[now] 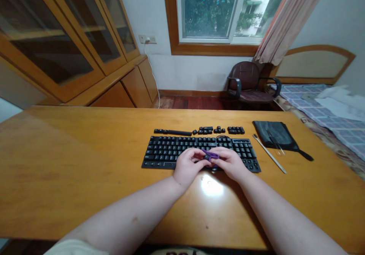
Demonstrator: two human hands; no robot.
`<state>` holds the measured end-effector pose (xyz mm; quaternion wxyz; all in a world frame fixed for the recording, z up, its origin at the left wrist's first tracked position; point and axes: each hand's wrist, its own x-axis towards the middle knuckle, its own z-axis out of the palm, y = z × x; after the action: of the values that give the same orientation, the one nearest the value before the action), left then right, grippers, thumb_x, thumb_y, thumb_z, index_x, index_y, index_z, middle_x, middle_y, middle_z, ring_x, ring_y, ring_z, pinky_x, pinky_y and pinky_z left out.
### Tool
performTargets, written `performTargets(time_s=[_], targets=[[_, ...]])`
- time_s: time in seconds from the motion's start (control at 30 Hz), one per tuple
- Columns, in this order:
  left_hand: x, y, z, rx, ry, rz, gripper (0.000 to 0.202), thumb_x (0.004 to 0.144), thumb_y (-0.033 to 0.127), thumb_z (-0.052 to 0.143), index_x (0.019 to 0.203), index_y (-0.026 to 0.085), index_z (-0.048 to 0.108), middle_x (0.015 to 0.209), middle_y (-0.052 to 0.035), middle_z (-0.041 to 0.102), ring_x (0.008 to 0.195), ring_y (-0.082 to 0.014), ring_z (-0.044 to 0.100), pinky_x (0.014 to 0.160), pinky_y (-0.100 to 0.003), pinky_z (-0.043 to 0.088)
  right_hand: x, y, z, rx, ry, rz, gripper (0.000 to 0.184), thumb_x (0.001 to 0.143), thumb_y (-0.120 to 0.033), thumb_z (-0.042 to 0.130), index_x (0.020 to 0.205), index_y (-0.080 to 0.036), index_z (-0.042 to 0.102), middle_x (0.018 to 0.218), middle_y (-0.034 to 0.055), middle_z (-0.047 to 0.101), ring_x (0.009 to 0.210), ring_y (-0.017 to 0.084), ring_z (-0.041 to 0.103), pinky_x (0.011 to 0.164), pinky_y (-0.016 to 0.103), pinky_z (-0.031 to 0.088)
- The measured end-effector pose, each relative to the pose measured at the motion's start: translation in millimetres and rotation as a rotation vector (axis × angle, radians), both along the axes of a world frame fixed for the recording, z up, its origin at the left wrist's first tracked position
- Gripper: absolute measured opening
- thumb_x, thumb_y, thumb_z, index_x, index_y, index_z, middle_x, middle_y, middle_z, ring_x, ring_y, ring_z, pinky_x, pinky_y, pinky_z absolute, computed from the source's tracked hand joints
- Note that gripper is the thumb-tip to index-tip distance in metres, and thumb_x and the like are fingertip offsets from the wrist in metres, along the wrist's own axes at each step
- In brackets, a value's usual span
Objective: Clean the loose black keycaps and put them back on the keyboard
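A black keyboard [159,148] lies on the wooden desk, with some keys missing along its bottom row. Over its right-of-middle part my two hands meet, fingers closed. My left hand [186,167] pinches a small dark piece that looks like a keycap [206,157]. A purple cloth [212,155] is bunched around that piece, and my right hand [230,164] grips it. The fingers partly hide both. Behind the keyboard, loose black keycaps are set out in a row, including a long space bar [179,133].
Right of the keyboard lies a thin pale stick-like brush [269,154]. Beyond it is a black cloth pouch [270,131] with a thin wire tool [276,144] on top. A chair [246,82] stands past the desk's far edge, near a bed [327,102].
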<state>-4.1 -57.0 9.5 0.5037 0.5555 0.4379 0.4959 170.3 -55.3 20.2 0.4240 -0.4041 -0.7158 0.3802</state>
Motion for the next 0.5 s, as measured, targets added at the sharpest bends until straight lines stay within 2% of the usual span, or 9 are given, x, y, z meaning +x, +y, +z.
performTargets(time_s=[0.2, 0.3, 0.37, 0.47, 0.5], targets=[[2.8, -5.1, -1.9, -0.023, -0.122, -0.022, 0.022, 0.053, 0.022, 0.080, 0.067, 0.018, 0.064, 0.073, -0.0016, 0.065, 0.065, -0.0161, 0.066, 0.066, -0.031, 0.059, -3.2, -1.6, -1.7, -0.120, 0.159, -0.054, 0.016, 0.070, -0.037, 0.071, 0.066, -0.021, 0.072, 0.073, 0.0036, 0.066, 0.067, 0.017, 0.062, 0.064, 0.031, 0.052], [3.8, -4.9, -1.8, 0.003, -0.100, 0.019, 0.022, 0.052, 0.022, 0.081, 0.067, 0.017, 0.066, 0.073, -0.0023, 0.067, 0.068, -0.0163, 0.066, 0.069, -0.030, 0.059, -4.1, -2.1, -0.5, -0.112, 0.160, -0.099, 0.025, 0.075, -0.033, 0.065, 0.054, -0.020, 0.067, 0.063, 0.0032, 0.062, 0.067, 0.017, 0.060, 0.066, 0.031, 0.051], [3.4, -3.7, -0.8, 0.027, -0.038, 0.054, 0.021, 0.054, 0.023, 0.081, 0.070, 0.017, 0.068, 0.076, -0.0038, 0.068, 0.072, -0.0170, 0.067, 0.072, -0.030, 0.058, -4.5, -1.9, -0.4, -0.109, 0.142, -0.126, 0.029, 0.077, -0.032, 0.062, 0.052, -0.019, 0.065, 0.064, 0.0039, 0.062, 0.070, 0.017, 0.060, 0.071, 0.033, 0.050], [0.7, -1.5, 1.7, 0.131, 0.090, 0.074, 0.013, 0.062, 0.020, 0.076, 0.074, 0.019, 0.071, 0.082, -0.0050, 0.070, 0.077, -0.0173, 0.067, 0.075, -0.031, 0.057, -6.0, -1.8, -2.6, -0.161, 0.173, -0.151, 0.015, 0.068, -0.033, 0.071, 0.065, -0.018, 0.069, 0.076, 0.0043, 0.065, 0.074, 0.018, 0.061, 0.072, 0.033, 0.051], [-0.5, -0.9, 2.4, 0.186, 0.136, 0.063, 0.011, 0.065, 0.018, 0.073, 0.076, 0.020, 0.072, 0.083, -0.0048, 0.070, 0.078, -0.0170, 0.066, 0.076, -0.031, 0.057, -6.7, -1.9, -3.4, -0.195, 0.191, -0.156, 0.017, 0.064, -0.033, 0.075, 0.071, -0.018, 0.070, 0.078, 0.0039, 0.065, 0.073, 0.018, 0.062, 0.069, 0.032, 0.052]])
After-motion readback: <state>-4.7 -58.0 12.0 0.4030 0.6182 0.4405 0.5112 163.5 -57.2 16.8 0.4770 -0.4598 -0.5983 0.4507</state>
